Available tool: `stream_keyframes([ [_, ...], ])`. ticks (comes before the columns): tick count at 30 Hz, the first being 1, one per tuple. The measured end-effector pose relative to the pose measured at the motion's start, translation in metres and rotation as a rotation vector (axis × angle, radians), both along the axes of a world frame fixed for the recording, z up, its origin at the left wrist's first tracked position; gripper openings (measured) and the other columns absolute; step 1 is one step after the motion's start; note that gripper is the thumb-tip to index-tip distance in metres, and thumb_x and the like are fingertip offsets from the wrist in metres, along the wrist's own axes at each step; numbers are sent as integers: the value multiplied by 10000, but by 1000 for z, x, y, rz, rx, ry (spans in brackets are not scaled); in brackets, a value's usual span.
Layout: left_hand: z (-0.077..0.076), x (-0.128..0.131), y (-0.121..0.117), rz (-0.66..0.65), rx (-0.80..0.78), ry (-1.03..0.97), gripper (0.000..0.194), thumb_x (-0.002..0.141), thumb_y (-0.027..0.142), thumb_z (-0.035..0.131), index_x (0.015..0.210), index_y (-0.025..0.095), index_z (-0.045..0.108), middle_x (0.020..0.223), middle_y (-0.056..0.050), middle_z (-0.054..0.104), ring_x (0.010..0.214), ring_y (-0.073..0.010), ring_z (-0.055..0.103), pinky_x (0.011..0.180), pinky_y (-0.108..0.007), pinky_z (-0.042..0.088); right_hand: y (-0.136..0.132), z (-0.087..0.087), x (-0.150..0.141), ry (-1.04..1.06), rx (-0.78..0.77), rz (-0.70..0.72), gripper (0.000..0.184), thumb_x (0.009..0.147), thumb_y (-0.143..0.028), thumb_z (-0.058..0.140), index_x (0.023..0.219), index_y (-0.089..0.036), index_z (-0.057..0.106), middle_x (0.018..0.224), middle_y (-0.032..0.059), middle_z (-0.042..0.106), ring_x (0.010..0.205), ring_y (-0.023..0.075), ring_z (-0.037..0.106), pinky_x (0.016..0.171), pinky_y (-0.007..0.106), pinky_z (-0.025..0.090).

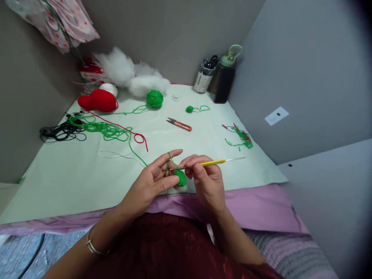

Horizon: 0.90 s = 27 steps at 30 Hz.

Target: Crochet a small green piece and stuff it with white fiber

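Note:
Between thumb and fingers, my left hand (154, 174) pinches a small green crochet piece (181, 178). Green yarn (138, 154) runs up from the table to this hand and loops over its raised index finger. My right hand (206, 178) is closed on the yellow grip of a crochet hook (213, 162). The hook's metal tip points left and meets the top of the green piece; whether yarn is caught on it is too small to tell. A bare metal end sticks out to the right of the grip.
Orange thread snips (179, 124) lie mid-table, with a green yarn ball (155, 99) and white stuffing (148, 85) behind. Red yarn (99, 100) and tangled black yarn (64, 130) are at left. Yarn scraps (242, 137) lie right; a bottle (228, 62) and pen holder (203, 77) stand behind.

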<state>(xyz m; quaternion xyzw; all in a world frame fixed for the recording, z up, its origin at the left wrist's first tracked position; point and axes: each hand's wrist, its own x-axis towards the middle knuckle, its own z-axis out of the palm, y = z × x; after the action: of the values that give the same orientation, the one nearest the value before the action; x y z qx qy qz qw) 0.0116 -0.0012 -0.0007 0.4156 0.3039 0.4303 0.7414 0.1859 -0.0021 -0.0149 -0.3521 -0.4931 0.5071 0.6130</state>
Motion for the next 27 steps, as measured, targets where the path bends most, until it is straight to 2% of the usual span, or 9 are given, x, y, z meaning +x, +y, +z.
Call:
stream_keyframes([
  [3,4,0,1,-26,17,7,740,902,277,818,1578,319,519,999,-12,660,792,-132,598,698,-250,507,-2,0,-1,-28,45,31,158,993,-400,703,963,-292,814,963,33,789,804,177,653,720,326,507],
  [6,8,1,1,-36,39,31,846,886,272,832,1629,296,428,994,-10,661,756,-118,568,697,-250,490,-4,1,-1,-51,98,36,133,1003,-335,696,985,-303,823,980,30,791,865,181,685,765,334,532],
  [10,8,2,2,42,62,93,823,855,254,864,1586,260,486,846,38,569,778,-124,538,739,-245,465,-5,0,-2,-19,94,5,133,1005,-311,689,977,-293,817,939,30,782,792,166,660,685,307,516],
  [14,2,3,2,82,77,78,758,870,244,852,1551,272,521,921,17,582,877,-138,573,787,-243,465,-2,0,-3,72,1,-4,158,999,-365,696,926,-266,796,901,26,777,703,140,603,636,284,472],
  [18,-2,2,2,107,109,81,663,883,231,841,1490,299,584,937,25,565,869,-118,556,789,-222,459,1,3,-5,153,-65,23,192,980,-409,716,887,-248,764,836,12,762,662,126,584,614,265,464],
  [23,-2,-2,2,105,133,125,646,885,220,824,1482,307,593,958,24,572,870,-121,561,816,-236,469,4,5,-2,151,-65,54,218,996,-419,692,887,-235,733,828,15,767,658,125,609,609,258,477],
  [27,0,-5,2,106,148,179,611,892,228,809,1465,315,615,952,25,582,886,-127,575,852,-250,472,3,4,2,106,-6,78,203,1049,-372,621,936,-241,727,876,17,784,707,129,658,638,260,507],
])
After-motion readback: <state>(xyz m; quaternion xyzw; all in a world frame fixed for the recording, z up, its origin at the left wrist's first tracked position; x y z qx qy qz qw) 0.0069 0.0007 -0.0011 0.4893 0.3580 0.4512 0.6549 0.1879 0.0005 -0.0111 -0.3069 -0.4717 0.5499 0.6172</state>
